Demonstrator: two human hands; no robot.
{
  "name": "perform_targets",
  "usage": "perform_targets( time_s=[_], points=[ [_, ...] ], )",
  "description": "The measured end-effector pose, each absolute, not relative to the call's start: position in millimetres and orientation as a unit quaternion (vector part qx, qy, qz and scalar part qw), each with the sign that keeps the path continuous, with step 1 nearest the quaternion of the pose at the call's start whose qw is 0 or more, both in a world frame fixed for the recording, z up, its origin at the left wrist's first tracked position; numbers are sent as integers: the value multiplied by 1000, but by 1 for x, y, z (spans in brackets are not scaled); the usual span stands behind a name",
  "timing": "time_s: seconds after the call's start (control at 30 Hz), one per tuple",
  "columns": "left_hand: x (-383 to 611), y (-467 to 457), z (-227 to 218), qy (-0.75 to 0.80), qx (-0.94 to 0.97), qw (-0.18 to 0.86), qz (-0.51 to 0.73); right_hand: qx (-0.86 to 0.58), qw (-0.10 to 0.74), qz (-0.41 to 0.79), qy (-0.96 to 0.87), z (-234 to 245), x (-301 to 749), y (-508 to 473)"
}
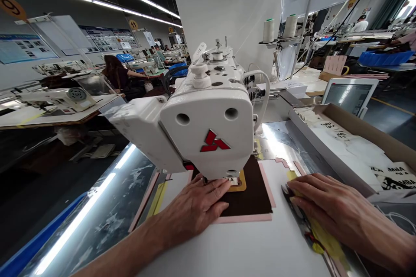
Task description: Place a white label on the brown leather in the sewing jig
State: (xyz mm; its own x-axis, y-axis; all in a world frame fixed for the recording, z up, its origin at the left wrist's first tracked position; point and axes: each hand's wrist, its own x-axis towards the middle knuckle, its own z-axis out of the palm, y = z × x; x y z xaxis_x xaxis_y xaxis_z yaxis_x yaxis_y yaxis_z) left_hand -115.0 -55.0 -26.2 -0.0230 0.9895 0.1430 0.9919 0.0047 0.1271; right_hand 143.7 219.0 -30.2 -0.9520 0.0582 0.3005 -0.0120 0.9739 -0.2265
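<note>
Slippage of the brown fabric panel (248, 194) under the sewing machine head (208, 125) could be caused by uneven pressure from the left hand (195, 203), and its pink edging (242, 218) could then be pulled out of line. Injury could be caused if the left fingers (216, 192) are pushed further in, as they are held just beside the needle area, which is hidden by the machine head. Snagging could also be caused by the loose yellow strip (325, 236) if it is dragged toward the panel.

Panel is laid flat on a white board (234, 246), with an orange-yellow patch (238, 184) showing at its far end near the machine. Left fingers are spread and pressed flat on the panel, with nothing pinched. Right hand (328, 207) is kept well apart from the panel, its fingers (300, 190) curled at the board's right edge against the strip; whether anything is gripped cannot be told.

Cardboard box (357, 127) holding printed white fabric pieces (338, 151) is placed to the right on the counter (97, 212). Thread cones (269, 30) are mounted beyond the machine. Seated co-worker (117, 75) is seen at a far left station.
</note>
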Motion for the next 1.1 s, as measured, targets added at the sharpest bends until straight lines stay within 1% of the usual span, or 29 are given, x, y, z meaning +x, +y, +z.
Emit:
perform_targets(
  time_s=[0.07,0.2,0.27,0.43,0.6,0.7,0.9,0.97,1.1],
  points=[
    [-101,-59,-28,-719,-684,30,-123,-8,178,106,-978,-30,145,221],
    [-82,-83,-24,-724,-642,95,-232,-20,221,88,-971,-24,148,227],
    [-84,-100,-22,-716,-645,108,-245,-26,224,93,-970,-19,150,228],
    [-115,-125,-28,-745,-625,118,-201,-22,204,123,-971,-13,152,223],
    [-138,-106,-38,-791,-590,107,-118,-28,177,151,-972,-10,148,203],
    [-134,-90,-33,-790,-594,93,-117,-6,137,171,-976,-16,142,188],
    [-125,-82,-18,-762,-630,83,-124,-1,93,139,-986,-29,134,180],
    [-127,-83,-17,-752,-640,92,-127,8,90,133,-987,-30,132,180],
    [-130,-86,-19,-736,-657,104,-128,18,119,134,-984,-29,126,177]
  ],
)
